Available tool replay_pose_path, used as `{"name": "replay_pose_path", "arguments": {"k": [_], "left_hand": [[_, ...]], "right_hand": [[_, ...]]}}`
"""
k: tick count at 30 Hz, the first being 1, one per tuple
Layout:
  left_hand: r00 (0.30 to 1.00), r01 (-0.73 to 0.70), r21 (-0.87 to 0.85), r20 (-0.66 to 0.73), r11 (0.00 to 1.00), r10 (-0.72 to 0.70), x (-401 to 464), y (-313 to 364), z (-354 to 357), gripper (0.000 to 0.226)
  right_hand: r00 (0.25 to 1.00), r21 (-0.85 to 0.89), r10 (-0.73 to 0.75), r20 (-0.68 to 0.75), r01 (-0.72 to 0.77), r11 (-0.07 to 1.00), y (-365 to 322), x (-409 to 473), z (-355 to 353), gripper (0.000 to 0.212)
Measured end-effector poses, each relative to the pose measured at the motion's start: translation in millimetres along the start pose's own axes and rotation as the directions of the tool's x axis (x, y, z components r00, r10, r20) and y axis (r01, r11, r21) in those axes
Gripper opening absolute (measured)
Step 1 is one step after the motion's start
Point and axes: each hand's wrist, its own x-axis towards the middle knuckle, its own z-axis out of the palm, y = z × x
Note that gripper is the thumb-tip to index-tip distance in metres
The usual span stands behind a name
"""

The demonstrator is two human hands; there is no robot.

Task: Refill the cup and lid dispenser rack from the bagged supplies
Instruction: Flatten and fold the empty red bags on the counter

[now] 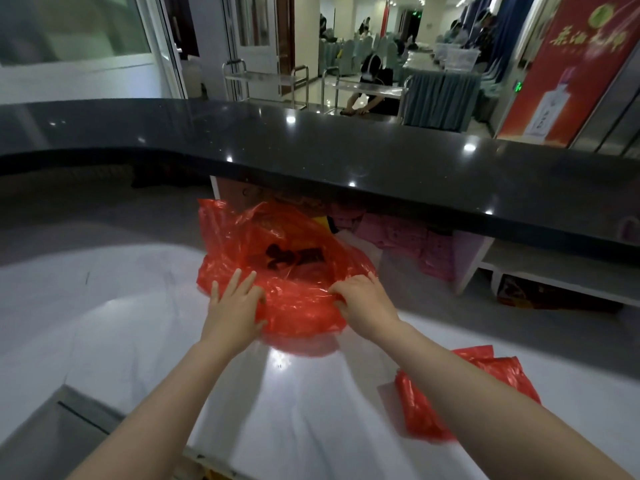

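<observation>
A red translucent plastic bag [277,258] lies crumpled on the white counter [121,306] in the middle of the view, with dark printed marks showing through it. My left hand [233,306] lies on the bag's near left side with fingers spread and fairly straight. My right hand [363,303] grips the bag's near right edge with curled fingers. What the bag holds is hidden. No cups, lids or dispenser rack show.
A second red bag [485,393] lies flat on the counter at the right, partly under my right forearm. A raised black countertop [346,154] runs across behind the bag. Pink packets [408,244] sit on a shelf beneath it. Steel carts and seated people are beyond.
</observation>
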Motion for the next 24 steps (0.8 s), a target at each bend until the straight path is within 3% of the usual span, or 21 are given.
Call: {"name": "replay_pose_path", "arguments": {"k": [2,4,7,8,10,13,18,22,24], "left_hand": [[0.998,-0.048,-0.003,-0.04,0.999,0.048,3,9,1,0.072],[0.987,-0.14,0.007,-0.086,0.99,0.14,8,22,-4,0.083],[0.951,-0.252,-0.047,-0.197,0.967,0.238,16,45,-15,0.043],[0.942,-0.261,-0.086,-0.242,0.962,0.234,19,52,-18,0.028],[0.951,-0.221,-0.28,-0.275,0.934,0.143,22,67,-25,0.022],[0.962,-0.212,-0.54,-0.26,0.815,0.078,27,91,-42,0.026],[0.955,-0.207,-0.726,-0.295,0.656,-0.024,28,139,-64,0.029],[0.932,-0.161,-0.772,-0.324,0.615,-0.162,16,171,-79,0.02],[0.923,-0.138,-0.785,-0.323,0.604,-0.21,9,186,-87,0.017]], "right_hand": [[0.998,0.079,-0.02,-0.052,0.024,0.997,3,-2,-8,0.028],[0.994,0.143,-0.037,-0.104,0.052,0.988,4,-5,-18,0.033],[0.935,0.284,0.028,-0.353,0.078,0.956,7,-12,-34,0.033],[0.902,0.316,0.089,-0.423,0.055,0.947,9,-15,-40,0.035],[0.856,0.381,0.231,-0.463,-0.043,0.924,16,-22,-49,0.051],[0.829,0.521,0.402,-0.388,-0.163,0.838,28,-42,-58,0.077],[0.77,0.777,0.617,-0.163,-0.285,0.561,49,-83,-69,0.124],[0.745,0.909,0.665,0.054,-0.312,0.277,62,-119,-81,0.136],[0.784,0.923,0.614,0.091,-0.297,0.243,61,-139,-88,0.137]]}}
